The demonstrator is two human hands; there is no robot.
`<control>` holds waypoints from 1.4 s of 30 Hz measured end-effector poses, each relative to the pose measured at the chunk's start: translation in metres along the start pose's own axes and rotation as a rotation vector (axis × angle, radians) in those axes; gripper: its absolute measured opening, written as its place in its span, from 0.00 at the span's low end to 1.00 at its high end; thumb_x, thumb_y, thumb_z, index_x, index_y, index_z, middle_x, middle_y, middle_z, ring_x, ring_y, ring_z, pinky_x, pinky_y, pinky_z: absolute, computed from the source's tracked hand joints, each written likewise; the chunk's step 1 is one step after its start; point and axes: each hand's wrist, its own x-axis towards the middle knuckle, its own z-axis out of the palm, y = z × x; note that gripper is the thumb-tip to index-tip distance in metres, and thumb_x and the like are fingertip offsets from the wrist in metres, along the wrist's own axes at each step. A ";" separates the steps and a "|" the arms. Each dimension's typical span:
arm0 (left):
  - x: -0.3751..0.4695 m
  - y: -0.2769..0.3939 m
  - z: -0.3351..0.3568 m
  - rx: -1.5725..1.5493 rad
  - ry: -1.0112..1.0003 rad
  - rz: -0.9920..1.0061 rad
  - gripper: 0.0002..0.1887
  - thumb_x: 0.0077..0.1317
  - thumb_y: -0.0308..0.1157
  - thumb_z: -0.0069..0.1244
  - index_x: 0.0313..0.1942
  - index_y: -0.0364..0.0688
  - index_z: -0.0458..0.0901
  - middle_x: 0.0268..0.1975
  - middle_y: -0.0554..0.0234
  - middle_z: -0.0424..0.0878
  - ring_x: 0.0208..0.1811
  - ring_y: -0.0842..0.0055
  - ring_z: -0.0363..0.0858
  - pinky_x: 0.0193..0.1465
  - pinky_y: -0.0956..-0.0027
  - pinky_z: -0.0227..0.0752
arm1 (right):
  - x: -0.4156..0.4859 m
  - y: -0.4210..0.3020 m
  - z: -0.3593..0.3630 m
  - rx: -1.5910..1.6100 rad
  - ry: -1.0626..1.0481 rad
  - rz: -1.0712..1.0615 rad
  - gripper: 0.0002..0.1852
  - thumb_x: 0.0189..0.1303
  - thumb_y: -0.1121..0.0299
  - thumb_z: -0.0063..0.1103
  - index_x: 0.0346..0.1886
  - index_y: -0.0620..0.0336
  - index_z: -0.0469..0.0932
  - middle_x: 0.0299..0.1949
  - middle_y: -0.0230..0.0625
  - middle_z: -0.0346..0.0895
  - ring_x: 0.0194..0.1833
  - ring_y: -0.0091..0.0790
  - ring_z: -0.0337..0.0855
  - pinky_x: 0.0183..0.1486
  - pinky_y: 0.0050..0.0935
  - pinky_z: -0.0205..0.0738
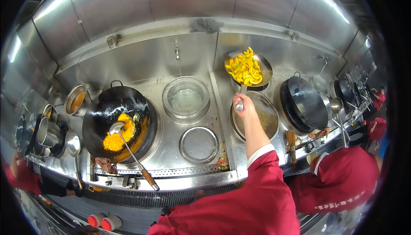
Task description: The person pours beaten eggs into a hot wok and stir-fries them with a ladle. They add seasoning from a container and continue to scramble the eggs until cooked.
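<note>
My right hand [244,105] grips the handle of a perforated metal strainer [266,66] that holds yellow, coated-looking food strips [245,68]. The strainer is over the back of the counter, above a round pot rim. My left hand is out of view. On the left burner stands a black wok [96,116] with crumbly yellow-orange food [118,138] in it. A ladle [128,145] lies in the wok, its bowl on the food and its wooden handle end over the counter's front edge. A brown rag [106,165] lies by the wok's front rim.
A water-filled metal basin [186,100] sits under a tap [177,52]. Right of it are a round lidded or screened vessel [268,116], stacked black woks [305,103] and a bamboo brush [291,143]. A co-worker in red [337,180] is close on the right; another person's arm [22,174] shows far left.
</note>
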 end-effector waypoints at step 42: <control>-0.073 -0.359 -0.038 -0.121 -0.033 -0.079 0.21 0.61 0.45 0.59 0.44 0.35 0.91 0.43 0.42 0.92 0.50 0.57 0.91 0.52 0.56 0.81 | -0.241 0.474 0.149 -2.562 -0.309 -0.239 0.49 0.62 0.64 0.68 0.85 0.51 0.52 0.61 0.55 0.83 0.61 0.53 0.85 0.62 0.47 0.80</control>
